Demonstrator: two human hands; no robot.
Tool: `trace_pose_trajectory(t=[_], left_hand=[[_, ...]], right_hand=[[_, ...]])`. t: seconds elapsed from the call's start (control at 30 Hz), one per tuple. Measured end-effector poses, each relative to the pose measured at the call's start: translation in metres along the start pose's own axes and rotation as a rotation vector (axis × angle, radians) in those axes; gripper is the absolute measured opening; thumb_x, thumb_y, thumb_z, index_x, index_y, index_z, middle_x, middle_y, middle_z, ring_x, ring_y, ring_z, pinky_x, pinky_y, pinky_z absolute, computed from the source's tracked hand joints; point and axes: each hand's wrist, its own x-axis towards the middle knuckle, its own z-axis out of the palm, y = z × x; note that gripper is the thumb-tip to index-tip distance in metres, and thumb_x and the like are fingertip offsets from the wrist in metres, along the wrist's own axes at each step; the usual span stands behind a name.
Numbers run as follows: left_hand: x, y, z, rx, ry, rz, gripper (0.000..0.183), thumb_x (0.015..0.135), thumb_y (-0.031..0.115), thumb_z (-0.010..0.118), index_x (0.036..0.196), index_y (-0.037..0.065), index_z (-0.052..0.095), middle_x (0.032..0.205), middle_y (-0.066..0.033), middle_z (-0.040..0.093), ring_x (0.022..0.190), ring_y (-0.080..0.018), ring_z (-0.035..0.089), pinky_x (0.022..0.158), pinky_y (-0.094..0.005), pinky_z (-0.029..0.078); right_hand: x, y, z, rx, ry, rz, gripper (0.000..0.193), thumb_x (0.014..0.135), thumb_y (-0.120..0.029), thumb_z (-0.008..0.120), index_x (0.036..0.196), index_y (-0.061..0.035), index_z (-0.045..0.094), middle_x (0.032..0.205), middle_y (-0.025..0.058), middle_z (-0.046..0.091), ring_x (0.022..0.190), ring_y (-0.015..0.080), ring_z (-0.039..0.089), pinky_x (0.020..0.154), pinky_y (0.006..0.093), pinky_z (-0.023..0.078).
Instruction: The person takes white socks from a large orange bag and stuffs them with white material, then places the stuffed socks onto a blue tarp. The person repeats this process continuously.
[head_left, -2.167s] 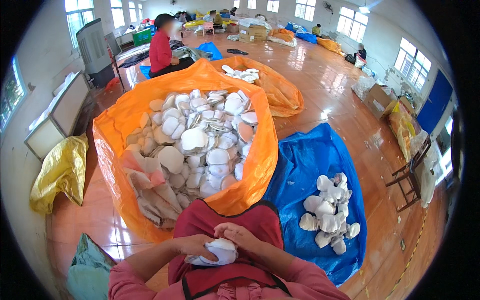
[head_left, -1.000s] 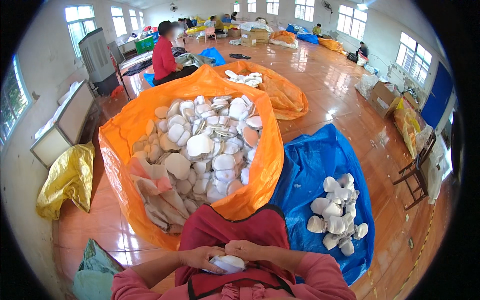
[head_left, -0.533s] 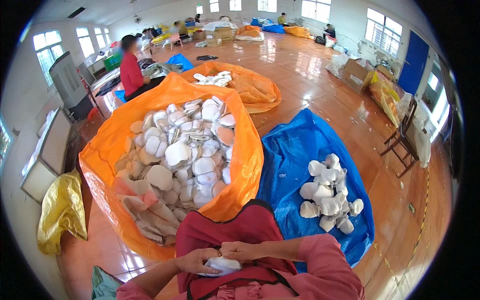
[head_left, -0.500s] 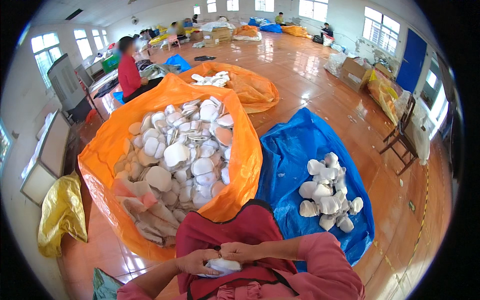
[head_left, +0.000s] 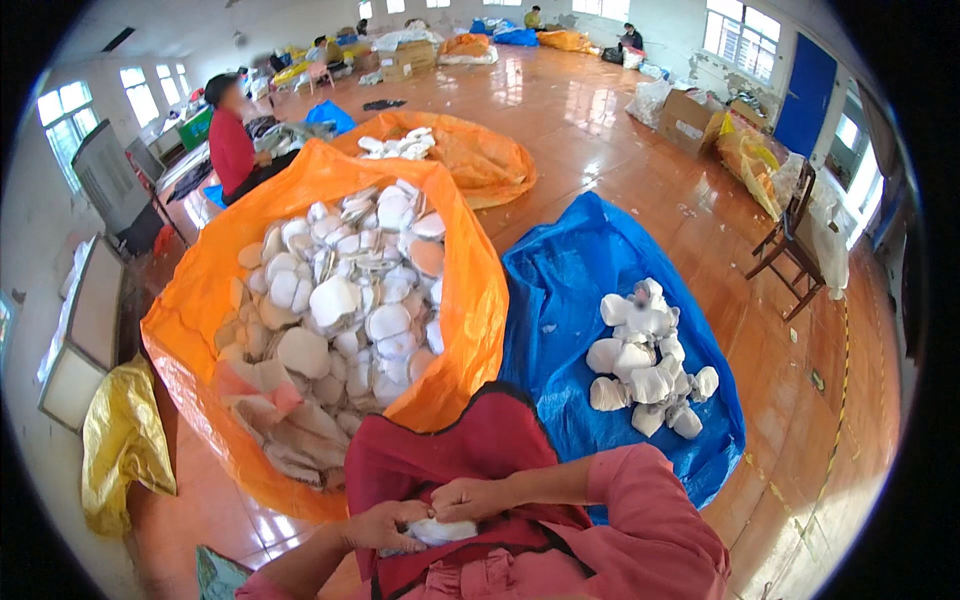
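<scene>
Orange sack [head_left: 470, 280]: biggest thing, mouth wide open just ahead of the lap, heaped with flat, rounded pads [head_left: 335, 301], mostly white. I'd leave the rim folded open like that so the pads can be reached without looking.

Blue sheet [head_left: 555, 300]: spread on the floor to the right, just beside the sack. Bare plastic round what lies on it, so room to spare.

Apron [head_left: 450, 440]: dark red, over the lap. Good work surface. I'd hold knees level so nothing slides off.

Pile [head_left: 632, 362]: white cup-like pieces, loosely heaped on the sheet. Worth not leaning on it; they'd probably dent.

Cloth [head_left: 300, 432]: bunched in the sack's near left side, over some pads. Could snag a reach there; go in further right.

Left hand [head_left: 385, 524]: fingers grasping the piece from its left side. Best used as the fixture: steady, light, no squeezing.

Right hand [head_left: 466, 499]: fingers clenched at the piece's upper edge, thumb side right up against the left hand. Looks like a pinch, but the tips are hidden; can't tell how much edge they've got. Small, even finger moves beat a hard tug here.

White piece [head_left: 444, 532]: between both hands, low over the apron. Looks soft, so I'd expect creasing if forced. Exact shape can't be read, hands cover it.
</scene>
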Motion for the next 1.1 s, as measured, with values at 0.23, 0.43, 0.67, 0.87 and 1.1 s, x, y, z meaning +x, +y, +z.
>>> trace_pose_trajectory(t=[0.23,0.43,0.67,0.87,1.1], left_hand=[[-0.005,-0.013,0.007,-0.22,0.012,-0.021,0.051,0.093,0.032,0.065,0.127,-0.003,0.052,0.112,-0.0071,0.056,0.105,-0.0162,0.052,0.09,-0.0317,0.043],[-0.008,-0.009,0.01,0.124,0.072,0.011,0.051,0.091,0.036,0.066,0.129,0.004,0.054,0.108,-0.0097,0.062,0.104,-0.022,0.057,0.088,-0.0361,0.046],[0.001,0.02,0.004,0.661,-0.18,-0.096,0.064,0.089,0.045,0.063,0.136,0.005,0.045,0.127,-0.0198,0.055,0.117,-0.0358,0.053,0.099,-0.0474,0.041],[0.002,0.038,-0.005,-0.135,-0.361,-0.589,0.051,0.093,0.029,0.064,0.133,0.004,0.045,0.109,-0.0075,0.058,0.105,-0.0195,0.055,0.091,-0.0362,0.044],[-0.013,-0.013,0.021,-0.637,-0.029,-0.378,0.046,0.087,0.011,0.069,0.128,0.006,0.048,0.106,-0.0007,0.057,0.103,-0.0103,0.051,0.088,-0.0281,0.043]], right_hand=[[-0.015,0.01,0.001,0.077,-0.094,0.095,0.046,0.097,-0.047,0.051,0.083,-0.0034,0.05,0.081,0.0069,0.045,0.079,0.0209,0.047,0.071,0.0357,0.039],[-0.027,0.015,-0.012,0.188,-0.257,0.317,0.073,0.07,-0.046,0.083,0.122,-0.0059,0.052,0.11,0.0058,0.052,0.103,0.0178,0.05,0.088,0.0323,0.042],[-0.019,0.0,-0.014,0.06,-0.303,0.399,0.071,0.066,-0.015,0.083,0.129,-0.0056,0.052,0.121,0.0098,0.051,0.115,0.0244,0.05,0.099,0.0364,0.041],[0.003,-0.003,-0.024,0.099,-0.463,0.51,0.064,0.07,-0.008,0.079,0.128,-0.0055,0.052,0.118,0.0088,0.056,0.111,0.0224,0.054,0.096,0.0339,0.043],[0.027,-0.016,-0.033,0.003,-0.548,0.497,0.061,0.071,-0.011,0.079,0.126,-0.006,0.053,0.106,0.0091,0.059,0.1,0.0218,0.056,0.086,0.034,0.046]])
